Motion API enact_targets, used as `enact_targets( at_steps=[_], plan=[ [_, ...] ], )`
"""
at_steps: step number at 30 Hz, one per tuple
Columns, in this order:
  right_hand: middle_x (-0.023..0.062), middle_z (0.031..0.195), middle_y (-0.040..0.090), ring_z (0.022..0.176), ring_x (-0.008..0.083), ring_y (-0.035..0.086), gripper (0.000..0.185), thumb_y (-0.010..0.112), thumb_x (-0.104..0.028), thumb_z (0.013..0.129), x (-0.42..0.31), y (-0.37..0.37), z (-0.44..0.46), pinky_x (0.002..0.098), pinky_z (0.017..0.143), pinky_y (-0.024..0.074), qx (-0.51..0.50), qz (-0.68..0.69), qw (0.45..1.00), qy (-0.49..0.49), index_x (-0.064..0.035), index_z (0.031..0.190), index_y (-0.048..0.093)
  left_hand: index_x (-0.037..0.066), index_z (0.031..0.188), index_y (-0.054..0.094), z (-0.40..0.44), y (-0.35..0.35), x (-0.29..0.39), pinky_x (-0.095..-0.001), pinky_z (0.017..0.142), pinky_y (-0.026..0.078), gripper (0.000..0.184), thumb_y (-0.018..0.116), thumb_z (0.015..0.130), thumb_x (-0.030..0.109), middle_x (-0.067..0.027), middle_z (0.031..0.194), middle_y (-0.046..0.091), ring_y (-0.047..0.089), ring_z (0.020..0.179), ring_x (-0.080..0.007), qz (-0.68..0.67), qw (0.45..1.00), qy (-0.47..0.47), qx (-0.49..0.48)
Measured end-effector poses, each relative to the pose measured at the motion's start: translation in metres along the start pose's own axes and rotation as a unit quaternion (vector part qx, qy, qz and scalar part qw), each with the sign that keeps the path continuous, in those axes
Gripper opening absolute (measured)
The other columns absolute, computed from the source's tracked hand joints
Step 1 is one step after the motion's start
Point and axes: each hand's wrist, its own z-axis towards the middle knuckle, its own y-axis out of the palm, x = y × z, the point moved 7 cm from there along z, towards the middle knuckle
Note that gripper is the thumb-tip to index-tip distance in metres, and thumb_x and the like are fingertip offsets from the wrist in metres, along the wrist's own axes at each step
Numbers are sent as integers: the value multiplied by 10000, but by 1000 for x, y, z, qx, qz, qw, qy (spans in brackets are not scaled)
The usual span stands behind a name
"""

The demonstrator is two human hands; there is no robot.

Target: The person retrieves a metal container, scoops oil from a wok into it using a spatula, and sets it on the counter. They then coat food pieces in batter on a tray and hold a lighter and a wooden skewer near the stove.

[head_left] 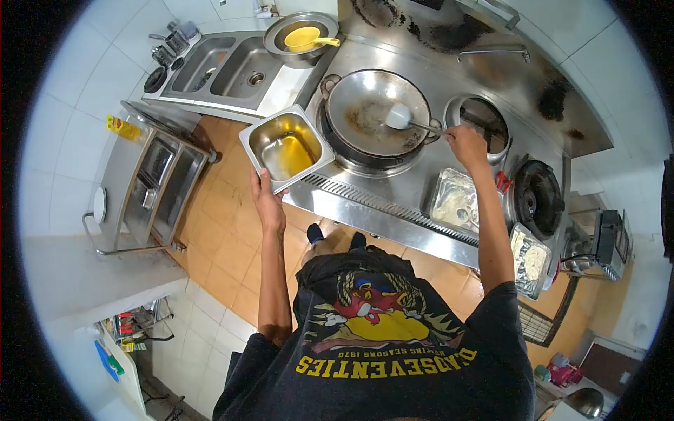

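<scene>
Head view: our left hand (267, 202) grips a steel pan (324, 150) beside the wok (351, 92), our right hand (466, 146) a spatula (399, 116); yellow liquid (291, 156) lies in the pan, brown residue (361, 122) in the wok: unfinished, we judge.

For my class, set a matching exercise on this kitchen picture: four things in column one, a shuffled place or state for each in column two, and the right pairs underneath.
Column one
1. Steel food pan
2. Wok spatula
3. Dipper
4. Wok

Column two
A. Yellow, lying in a round metal basin
B. Gripped by its handle in the right hand
C. Standing on the stove
D. Held in the left hand, with yellow liquid inside

Right pairs: 1-D, 2-B, 3-A, 4-C
</scene>
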Motion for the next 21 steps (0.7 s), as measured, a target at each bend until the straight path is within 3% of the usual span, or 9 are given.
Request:
enact_targets(
  at_steps=[5,8,11,17,21],
  plan=[
    [205,895,646,871,383,617,208,600,-250,810,6,1,7,462,781,488,-60,-31,997,24,-79,901,674,126,1393,325,1,4,0,-238,608,440,495,459,951,302,-19,1167,526,557,869,-96,-2,1000,5,-14],
    [200,902,647,874,375,616,214,591,-245,806,3,20,11,465,780,483,-34,12,999,41,-53,869,663,135,1395,323,-1,6,1,-243,618,438,494,459,951,302,-16,1173,525,558,867,-97,-4,1000,1,-13],
    [195,895,646,863,370,616,205,580,-229,808,-12,43,21,474,766,479,-2,52,999,-8,-40,841,653,139,1398,320,-2,4,0,-245,625,437,497,460,951,304,-19,1183,523,558,866,-99,-4,1000,-4,-11],
    [181,867,643,843,363,612,183,592,-191,804,-16,40,4,471,737,474,40,57,994,-80,-54,913,645,140,1389,336,-4,-6,-2,-245,616,443,491,470,948,309,-18,1171,529,557,859,-97,-8,1000,-8,2],
    [185,867,638,826,359,611,197,585,-158,807,-10,6,-9,475,707,474,53,-14,998,-21,-85,980,645,140,1378,356,-3,-8,-2,-237,604,450,475,478,946,298,-19,1154,534,557,858,-91,-18,1000,0,1]
  ],
)
